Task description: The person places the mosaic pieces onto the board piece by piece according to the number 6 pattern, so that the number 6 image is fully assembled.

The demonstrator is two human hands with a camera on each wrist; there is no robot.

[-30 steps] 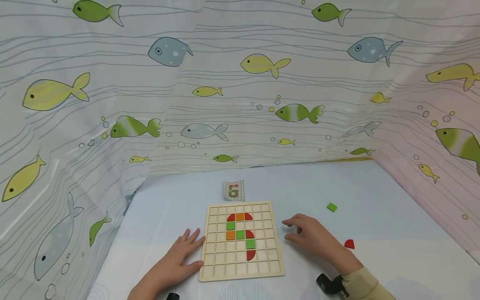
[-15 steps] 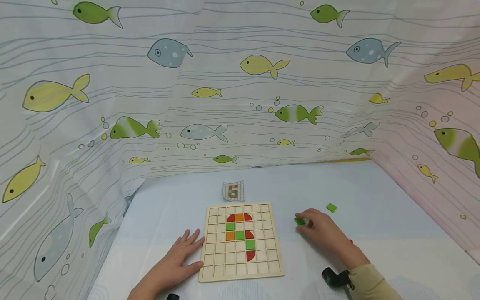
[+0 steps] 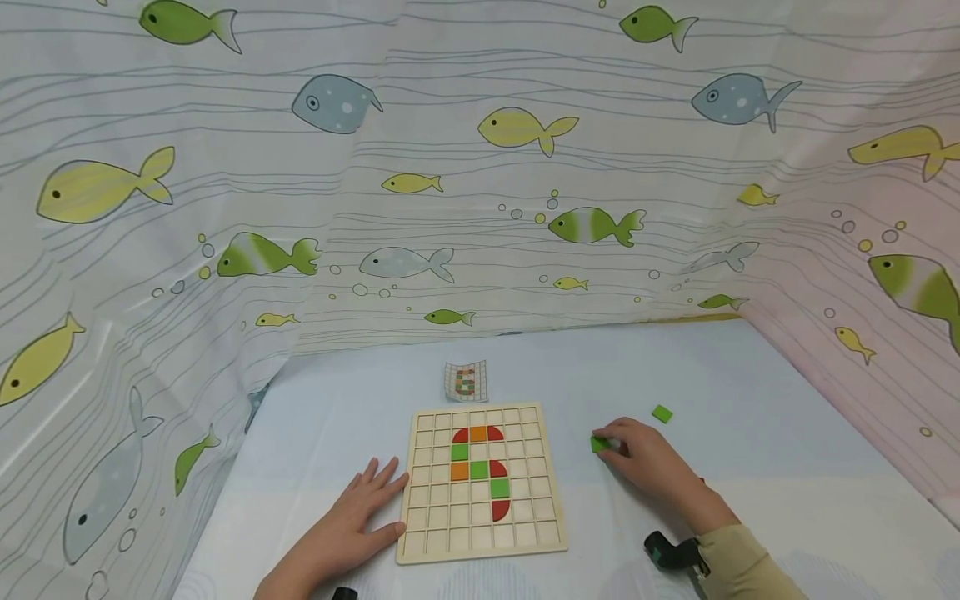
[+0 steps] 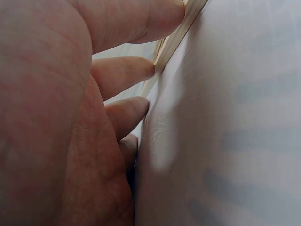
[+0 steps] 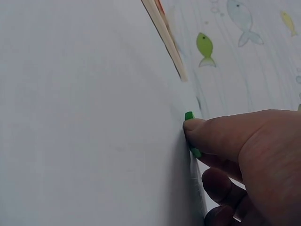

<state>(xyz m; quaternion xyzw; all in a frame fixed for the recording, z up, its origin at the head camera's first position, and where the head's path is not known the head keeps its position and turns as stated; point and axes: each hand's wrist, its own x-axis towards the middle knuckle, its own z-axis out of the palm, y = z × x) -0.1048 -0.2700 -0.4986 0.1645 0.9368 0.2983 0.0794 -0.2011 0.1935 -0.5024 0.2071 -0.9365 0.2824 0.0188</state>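
Head view: R hand [image 3: 641,462] pinches a green tile [image 3: 598,445], L hand [image 3: 366,510] lies spread, board [image 3: 528,510] btwn the hands; L-wrist view: L hand straight-fingered vs. board's edge; R-wrist view: tile in R hand's pinch, prob. light, stiff, slick-ish, best held by opp. edges.

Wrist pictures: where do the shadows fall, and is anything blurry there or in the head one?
Left wrist: a soft shadow lies on the tablecloth beside the left hand's fingers, and its print looks blurred; right wrist: a dark shadow lies by the right hand's fingers and green tile; head: even light, wooden board clear, print on the small card indistinct.
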